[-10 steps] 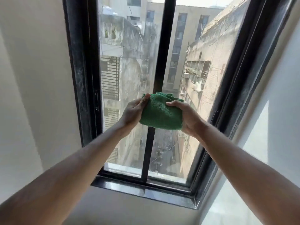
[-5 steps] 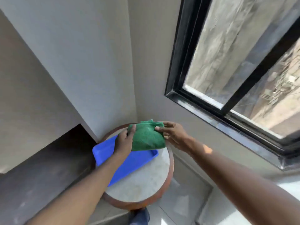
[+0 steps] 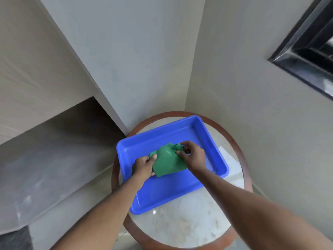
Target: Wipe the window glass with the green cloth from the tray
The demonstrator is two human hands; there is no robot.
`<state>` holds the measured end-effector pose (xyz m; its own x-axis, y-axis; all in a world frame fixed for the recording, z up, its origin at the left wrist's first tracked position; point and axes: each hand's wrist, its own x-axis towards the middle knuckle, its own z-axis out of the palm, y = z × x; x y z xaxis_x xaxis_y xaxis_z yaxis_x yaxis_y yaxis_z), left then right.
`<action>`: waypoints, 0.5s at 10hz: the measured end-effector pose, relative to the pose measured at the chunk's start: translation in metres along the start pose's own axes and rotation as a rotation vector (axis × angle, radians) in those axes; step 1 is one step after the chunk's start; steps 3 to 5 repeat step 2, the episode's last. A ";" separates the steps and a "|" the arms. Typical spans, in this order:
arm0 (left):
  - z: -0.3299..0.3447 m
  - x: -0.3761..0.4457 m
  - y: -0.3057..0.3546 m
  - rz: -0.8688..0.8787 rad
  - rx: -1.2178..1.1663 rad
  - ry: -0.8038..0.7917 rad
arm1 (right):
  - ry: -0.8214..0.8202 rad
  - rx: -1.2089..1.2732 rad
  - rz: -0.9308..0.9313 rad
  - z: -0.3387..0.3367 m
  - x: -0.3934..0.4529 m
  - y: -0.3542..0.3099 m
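The folded green cloth point(image 3: 168, 162) lies inside the blue tray point(image 3: 162, 192), near its middle. My left hand point(image 3: 144, 166) grips the cloth's left edge, thumb on top. My right hand point(image 3: 192, 156) pinches its right edge with fingers curled over the fabric. Whether the cloth rests fully on the tray floor I cannot tell. Only a dark corner of the window frame point(image 3: 304, 49) shows at the upper right; the glass is almost out of view.
The tray sits on a round marble-topped table point(image 3: 189, 222) with a brown wooden rim, pushed into a corner of pale walls. A grey ledge point(image 3: 54, 159) runs along the left at a lower level.
The view swung from the window down to the table. Both hands carried the cloth from the glass down into the blue tray, still holding its two edges.
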<state>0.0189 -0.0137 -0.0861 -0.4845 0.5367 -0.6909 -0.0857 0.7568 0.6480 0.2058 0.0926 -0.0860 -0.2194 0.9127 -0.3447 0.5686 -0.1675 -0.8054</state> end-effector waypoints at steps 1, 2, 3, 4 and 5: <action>0.007 0.012 -0.016 0.051 0.107 0.036 | -0.024 -0.081 -0.027 0.018 0.012 0.015; 0.018 0.019 -0.020 0.206 0.421 0.193 | -0.027 -0.272 -0.089 0.030 0.016 0.030; 0.018 0.019 -0.020 0.206 0.421 0.193 | -0.027 -0.272 -0.089 0.030 0.016 0.030; 0.018 0.019 -0.020 0.206 0.421 0.193 | -0.027 -0.272 -0.089 0.030 0.016 0.030; 0.018 0.019 -0.020 0.206 0.421 0.193 | -0.027 -0.272 -0.089 0.030 0.016 0.030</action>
